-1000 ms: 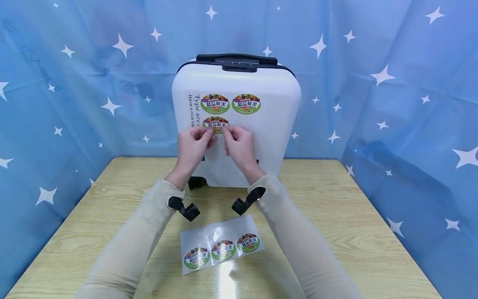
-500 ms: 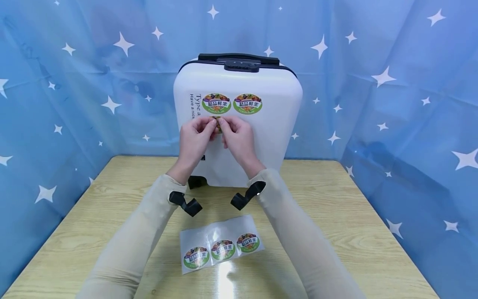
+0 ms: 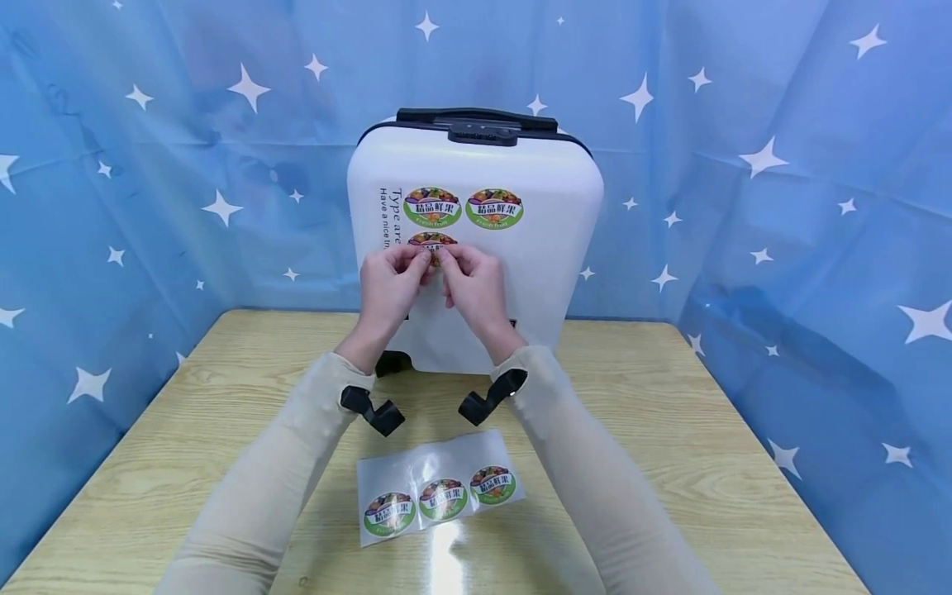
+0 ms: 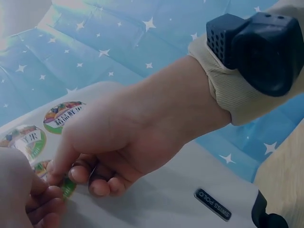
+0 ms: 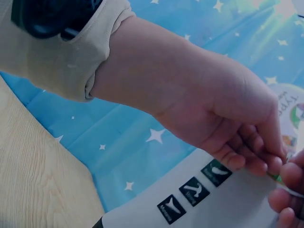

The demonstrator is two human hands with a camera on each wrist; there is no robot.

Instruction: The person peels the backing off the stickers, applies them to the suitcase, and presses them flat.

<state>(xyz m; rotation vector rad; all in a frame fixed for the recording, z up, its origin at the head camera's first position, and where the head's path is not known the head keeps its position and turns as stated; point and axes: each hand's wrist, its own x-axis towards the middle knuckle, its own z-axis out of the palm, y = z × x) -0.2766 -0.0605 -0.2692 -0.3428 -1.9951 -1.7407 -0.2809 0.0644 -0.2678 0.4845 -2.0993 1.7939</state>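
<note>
A white suitcase (image 3: 543, 248) stands upright at the back of the table. Two oval fruit stickers, one on the left (image 3: 433, 208) and one on the right (image 3: 494, 209), lie flat on its front. Below the left one is a third fruit sticker (image 3: 431, 239), its lower part covered by fingers. My left hand (image 3: 385, 289) and right hand (image 3: 478, 289) pinch this sticker at its lower edge, thumb tips nearly meeting. The left wrist view shows green sticker edge (image 4: 69, 189) beside the left hand's curled fingers. Whether the whole sticker touches the suitcase, I cannot tell.
A glossy backing sheet (image 3: 454, 453) with three more fruit stickers lies on the wooden table (image 3: 640, 463), between the forearms. Black handle (image 3: 476, 116) and lock top the suitcase. A blue star-patterned curtain (image 3: 223, 165) surrounds the table.
Both hands rose over the third sticker, covering most of it half a second ago, then slid back down, so its upper part shows again. The backing sheet stays put.
</note>
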